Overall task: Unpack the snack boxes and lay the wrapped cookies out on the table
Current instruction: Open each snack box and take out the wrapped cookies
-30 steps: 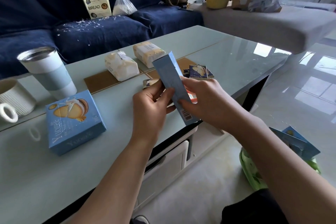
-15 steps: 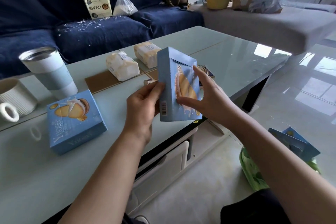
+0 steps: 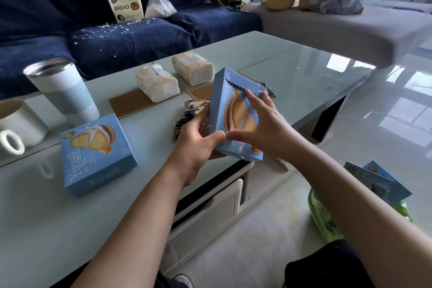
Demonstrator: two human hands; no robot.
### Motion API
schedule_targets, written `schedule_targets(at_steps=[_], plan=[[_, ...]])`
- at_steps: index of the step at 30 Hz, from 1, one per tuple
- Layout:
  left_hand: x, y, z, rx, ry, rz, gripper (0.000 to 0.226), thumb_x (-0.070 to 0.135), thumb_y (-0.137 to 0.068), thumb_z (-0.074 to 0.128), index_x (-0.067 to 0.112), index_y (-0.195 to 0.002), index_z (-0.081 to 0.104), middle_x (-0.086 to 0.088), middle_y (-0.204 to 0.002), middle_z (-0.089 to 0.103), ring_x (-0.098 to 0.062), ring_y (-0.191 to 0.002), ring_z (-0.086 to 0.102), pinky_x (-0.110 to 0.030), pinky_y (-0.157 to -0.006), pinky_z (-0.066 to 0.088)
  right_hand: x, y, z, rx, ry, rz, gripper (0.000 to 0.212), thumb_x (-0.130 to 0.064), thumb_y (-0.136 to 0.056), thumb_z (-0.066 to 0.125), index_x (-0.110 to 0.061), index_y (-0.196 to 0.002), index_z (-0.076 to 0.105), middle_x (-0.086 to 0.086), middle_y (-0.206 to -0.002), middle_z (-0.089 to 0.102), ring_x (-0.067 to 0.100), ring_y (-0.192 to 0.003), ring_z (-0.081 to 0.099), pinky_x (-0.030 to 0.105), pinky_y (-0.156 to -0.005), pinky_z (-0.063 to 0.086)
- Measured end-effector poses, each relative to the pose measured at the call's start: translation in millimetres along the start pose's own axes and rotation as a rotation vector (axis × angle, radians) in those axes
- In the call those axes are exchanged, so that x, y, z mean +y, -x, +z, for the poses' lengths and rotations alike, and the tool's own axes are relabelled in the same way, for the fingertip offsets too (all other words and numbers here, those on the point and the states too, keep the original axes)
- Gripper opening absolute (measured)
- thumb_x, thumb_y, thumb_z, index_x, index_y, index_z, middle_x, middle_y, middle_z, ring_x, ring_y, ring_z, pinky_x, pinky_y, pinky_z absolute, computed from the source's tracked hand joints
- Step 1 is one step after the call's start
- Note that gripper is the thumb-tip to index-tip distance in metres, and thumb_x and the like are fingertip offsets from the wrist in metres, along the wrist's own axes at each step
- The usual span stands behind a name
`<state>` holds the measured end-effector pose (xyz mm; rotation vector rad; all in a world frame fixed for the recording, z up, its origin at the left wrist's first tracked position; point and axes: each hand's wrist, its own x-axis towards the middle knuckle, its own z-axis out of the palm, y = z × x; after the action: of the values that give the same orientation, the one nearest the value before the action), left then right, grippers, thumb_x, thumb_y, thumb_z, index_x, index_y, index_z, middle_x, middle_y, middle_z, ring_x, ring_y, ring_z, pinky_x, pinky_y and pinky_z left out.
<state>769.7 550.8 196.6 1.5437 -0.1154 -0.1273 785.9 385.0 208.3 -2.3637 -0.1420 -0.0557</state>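
I hold a light-blue cookie box [image 3: 233,100] tilted above the front edge of the glass table [image 3: 292,72], its printed face toward me. My left hand [image 3: 198,145] grips its lower left corner and barcode side. My right hand [image 3: 259,124] spans the face, thumb at the bottom edge and fingertips at the serrated tear strip near the top. A second, closed blue box [image 3: 95,154] lies flat on the table to the left. Dark-blue wrapped cookies [image 3: 195,106] lie on the table behind the held box, partly hidden by it.
Two wrapped bread packs [image 3: 156,84] [image 3: 192,68] sit mid-table. A tumbler [image 3: 63,91] and a white ribbed mug [image 3: 18,121] stand at the left. Flattened blue boxes [image 3: 374,182] fill a green bag on the floor at right. A blue sofa carries a paper bag [image 3: 124,0].
The box has turned from edge-on to face-on and tilted. My right hand slid from its lower end onto the face, fingertips reaching the tear strip. My left hand shifted to the lower corner.
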Motion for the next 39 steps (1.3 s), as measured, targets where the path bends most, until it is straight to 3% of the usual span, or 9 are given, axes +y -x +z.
schedule_targets(at_steps=[9, 14, 16, 21, 23, 26, 31, 35, 39], plan=[[-7, -3, 10, 0.090, -0.049, 0.029, 0.040, 0.006, -0.082, 0.068, 0.034, -0.110, 0.061, -0.003, -0.100, 0.072, -0.020, -0.084, 0.070, -0.043, -0.067, 0.062, -4, 0, 8, 0.084, 0.066, 0.007, 0.105, -0.040, -0.068, 0.085, -0.028, -0.153, 0.023, 0.007, -0.163, -0.001, 0.028, -0.141, 0.031, 0.031, -0.107, 0.033], [-8, -5, 11, 0.110, 0.067, -0.044, 0.041, 0.008, -0.079, 0.066, 0.027, -0.116, 0.063, -0.007, -0.104, 0.072, -0.023, -0.085, 0.070, -0.041, -0.066, 0.061, 5, -2, 2, 0.160, -0.090, -0.003, 0.104, -0.033, -0.060, 0.091, -0.031, -0.148, 0.036, -0.001, -0.161, 0.017, 0.015, -0.144, 0.028, 0.022, -0.110, 0.026], [-5, -9, 5, 0.128, 0.160, -0.045, 0.040, 0.002, -0.084, 0.061, 0.017, -0.121, 0.061, -0.013, -0.107, 0.068, -0.024, -0.083, 0.068, -0.038, -0.063, 0.059, 11, -4, -3, 0.211, -0.246, 0.005, 0.111, -0.028, -0.058, 0.092, -0.034, -0.150, 0.029, -0.004, -0.158, 0.026, 0.018, -0.138, 0.039, 0.035, -0.113, 0.033], [5, -7, -11, 0.073, 0.240, -0.052, 0.036, -0.006, -0.089, 0.054, 0.012, -0.121, 0.056, -0.015, -0.103, 0.062, -0.023, -0.081, 0.064, -0.036, -0.063, 0.059, 9, 2, -15, 0.036, -0.655, 0.179, 0.103, -0.018, -0.064, 0.088, -0.041, -0.142, 0.024, 0.003, -0.128, 0.058, 0.019, -0.104, 0.065, 0.052, -0.078, 0.058], [5, -5, -15, 0.040, 0.149, -0.070, 0.046, -0.007, -0.087, 0.060, 0.012, -0.128, 0.050, -0.011, -0.098, 0.067, -0.023, -0.082, 0.066, -0.039, -0.071, 0.058, 10, 4, -11, -0.020, -0.573, 0.122, 0.105, -0.017, -0.064, 0.088, -0.039, -0.143, 0.022, -0.001, -0.116, 0.064, 0.018, -0.096, 0.068, 0.046, -0.074, 0.060], [4, -5, -19, 0.045, -0.028, -0.068, 0.057, -0.009, -0.079, 0.070, 0.009, -0.127, 0.047, -0.011, -0.102, 0.069, -0.027, -0.094, 0.067, -0.047, -0.085, 0.057, 10, 4, -5, -0.047, -0.383, 0.055, 0.124, -0.026, -0.060, 0.091, -0.042, -0.150, 0.006, -0.006, -0.131, 0.052, 0.017, -0.108, 0.061, 0.041, -0.083, 0.058], [3, -6, -25, 0.064, -0.128, -0.070, 0.061, -0.007, -0.075, 0.076, 0.011, -0.125, 0.046, -0.008, -0.106, 0.067, -0.023, -0.098, 0.066, -0.039, -0.082, 0.058, 9, 1, -2, -0.056, -0.276, 0.001, 0.130, -0.039, -0.055, 0.091, -0.044, -0.149, 0.001, -0.004, -0.131, 0.052, 0.021, -0.108, 0.062, 0.041, -0.085, 0.057], [0, -9, -24, 0.098, -0.192, -0.039, 0.059, -0.007, -0.073, 0.077, 0.011, -0.120, 0.047, -0.008, -0.105, 0.067, -0.023, -0.099, 0.066, -0.041, -0.085, 0.057, 5, 3, 0, -0.016, -0.248, -0.007, 0.120, -0.030, -0.065, 0.088, -0.044, -0.148, 0.003, -0.008, -0.114, 0.051, 0.005, -0.087, 0.059, 0.010, -0.060, 0.049], [-1, -10, -25, 0.105, -0.137, -0.055, 0.057, -0.009, -0.074, 0.076, 0.012, -0.120, 0.048, -0.009, -0.105, 0.068, -0.025, -0.097, 0.067, -0.043, -0.080, 0.059, 5, 4, -1, 0.002, -0.303, -0.017, 0.115, -0.025, -0.067, 0.088, -0.044, -0.148, 0.008, -0.011, -0.116, 0.051, 0.000, -0.086, 0.058, 0.011, -0.057, 0.052]])
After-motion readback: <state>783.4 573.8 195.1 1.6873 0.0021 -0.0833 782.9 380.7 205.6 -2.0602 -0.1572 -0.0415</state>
